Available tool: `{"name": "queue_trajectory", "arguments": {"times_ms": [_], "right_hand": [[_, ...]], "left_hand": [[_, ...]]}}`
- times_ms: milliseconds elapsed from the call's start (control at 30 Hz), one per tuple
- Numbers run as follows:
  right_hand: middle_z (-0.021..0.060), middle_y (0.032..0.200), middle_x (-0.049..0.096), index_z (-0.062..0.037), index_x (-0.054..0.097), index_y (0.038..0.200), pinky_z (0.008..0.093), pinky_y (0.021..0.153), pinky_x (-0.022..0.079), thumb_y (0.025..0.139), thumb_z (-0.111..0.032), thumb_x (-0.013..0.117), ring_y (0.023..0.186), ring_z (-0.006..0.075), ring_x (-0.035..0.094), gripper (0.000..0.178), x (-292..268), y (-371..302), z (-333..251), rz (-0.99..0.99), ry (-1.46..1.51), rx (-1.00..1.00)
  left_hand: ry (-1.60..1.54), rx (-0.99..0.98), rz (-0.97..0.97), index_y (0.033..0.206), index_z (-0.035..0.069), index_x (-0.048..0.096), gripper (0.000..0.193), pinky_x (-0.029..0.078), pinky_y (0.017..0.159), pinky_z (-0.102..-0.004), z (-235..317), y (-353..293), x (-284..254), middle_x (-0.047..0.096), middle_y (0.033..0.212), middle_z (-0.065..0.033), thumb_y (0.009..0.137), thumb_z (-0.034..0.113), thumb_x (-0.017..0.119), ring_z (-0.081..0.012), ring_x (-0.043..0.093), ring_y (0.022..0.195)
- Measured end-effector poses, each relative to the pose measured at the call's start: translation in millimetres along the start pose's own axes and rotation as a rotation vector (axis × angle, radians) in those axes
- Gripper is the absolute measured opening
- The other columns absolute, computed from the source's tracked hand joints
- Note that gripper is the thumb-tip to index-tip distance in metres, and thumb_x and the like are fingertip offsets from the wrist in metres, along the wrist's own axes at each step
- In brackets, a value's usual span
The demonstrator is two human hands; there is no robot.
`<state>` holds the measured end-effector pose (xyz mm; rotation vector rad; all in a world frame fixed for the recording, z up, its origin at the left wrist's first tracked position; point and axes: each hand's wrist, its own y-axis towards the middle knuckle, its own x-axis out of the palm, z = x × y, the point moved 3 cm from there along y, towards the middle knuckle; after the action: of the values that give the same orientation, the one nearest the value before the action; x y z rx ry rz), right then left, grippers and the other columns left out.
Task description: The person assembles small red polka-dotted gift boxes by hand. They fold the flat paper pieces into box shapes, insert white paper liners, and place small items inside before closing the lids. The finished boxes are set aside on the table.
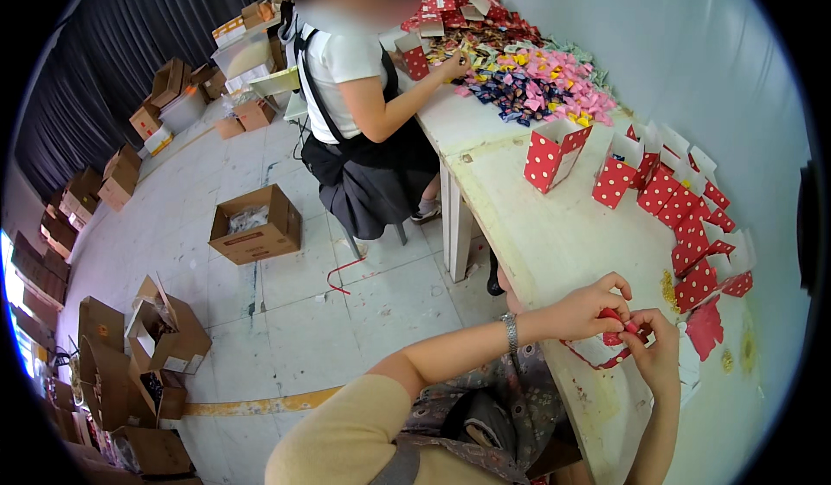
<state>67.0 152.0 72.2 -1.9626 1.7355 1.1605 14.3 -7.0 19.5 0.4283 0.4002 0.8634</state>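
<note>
Over the near part of the white table (563,256), both my hands are closed on a small red ribbon-like piece (612,326). My left hand (603,308), with a silver band at the wrist, pinches it from the left. Fingers of my right hand (655,346) grip it from the right, close against the left fingertips. Directly below them is a red box with white dots (613,361), only its edge visible; the hands hide the rest. A crumpled red piece (705,327) lies just right of my right hand.
Several open dotted boxes (692,238) line the wall side, with another box (556,156) standing apart. Wrapped sweets (537,87) are heaped at the far end, where a co-worker (355,96) sits reaching in. Gold bits (669,291) lie near the boxes. A carton (257,225) stands on the floor.
</note>
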Motion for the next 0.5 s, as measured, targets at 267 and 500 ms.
{"name": "queue_trajectory", "arguments": {"times_ms": [267,500], "right_hand": [[0.0042,0.077,0.059,-0.0065,0.058,0.084,0.0378,0.08,0.036,0.061,-0.004,0.077,0.076,0.0237,0.052,0.03,-2.0,1.2,-27.0,0.142,-0.316,-0.248],[0.0057,0.073,0.057,-0.0051,0.06,0.085,0.0367,0.068,0.04,0.062,-0.002,0.076,0.074,0.0252,0.052,0.028,4.2,-6.2,-29.1,0.244,-0.391,-0.37]], "left_hand": [[-0.022,-0.038,0.043,0.084,0.006,0.061,0.009,0.046,0.078,-0.0314,-4.4,-0.2,4.3,0.049,0.112,-0.0067,0.077,0.007,0.066,-0.0214,0.058,0.089],[-0.029,0.025,0.014,0.089,0.003,0.058,0.008,0.048,0.073,-0.0283,-2.2,-0.5,3.5,0.059,0.102,-0.0087,0.082,0.002,0.062,-0.0174,0.06,0.083]]}}
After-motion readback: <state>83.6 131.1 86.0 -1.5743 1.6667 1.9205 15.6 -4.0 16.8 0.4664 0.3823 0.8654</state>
